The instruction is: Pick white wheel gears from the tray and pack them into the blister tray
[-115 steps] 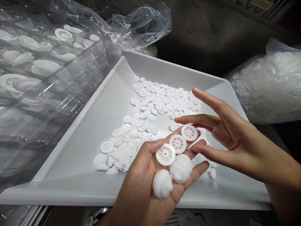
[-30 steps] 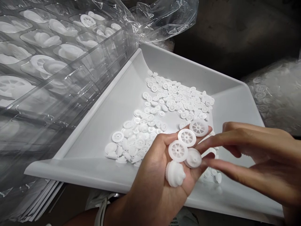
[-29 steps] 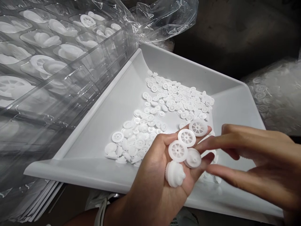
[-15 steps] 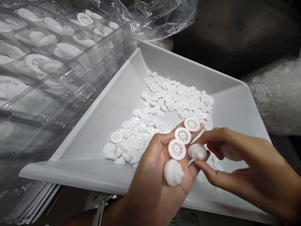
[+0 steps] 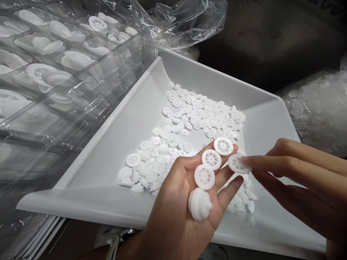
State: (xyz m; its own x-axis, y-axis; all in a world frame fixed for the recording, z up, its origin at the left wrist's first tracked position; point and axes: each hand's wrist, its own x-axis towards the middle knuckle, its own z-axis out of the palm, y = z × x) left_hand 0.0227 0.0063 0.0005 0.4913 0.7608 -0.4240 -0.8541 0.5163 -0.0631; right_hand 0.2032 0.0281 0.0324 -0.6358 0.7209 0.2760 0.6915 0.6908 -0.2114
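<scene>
My left hand point(image 5: 187, 202) lies palm up over the front of the white tray point(image 5: 114, 137). Three spoked white plastic gears point(image 5: 211, 159) rest in a row along its fingers, and a fourth gear point(image 5: 199, 205) lies hub up on the palm. My right hand point(image 5: 303, 184) comes in from the right, its fingertips pinched on one more white gear point(image 5: 238, 164) just beside the left fingertips, spoked face up. A heap of many small white gears point(image 5: 189, 126) covers the middle of the tray.
A clear plastic blister tray point(image 5: 54, 72) with gears seated in its pockets stands at the left, loose plastic film point(image 5: 187, 25) behind it. A clear bag of more white gears point(image 5: 317, 108) lies at the right. Dark surface beyond the tray.
My right hand picked the gear that lay by the left palm, turned it over and lifted it to the left fingertips. The view shifted slightly left since 3.8 s ago.
</scene>
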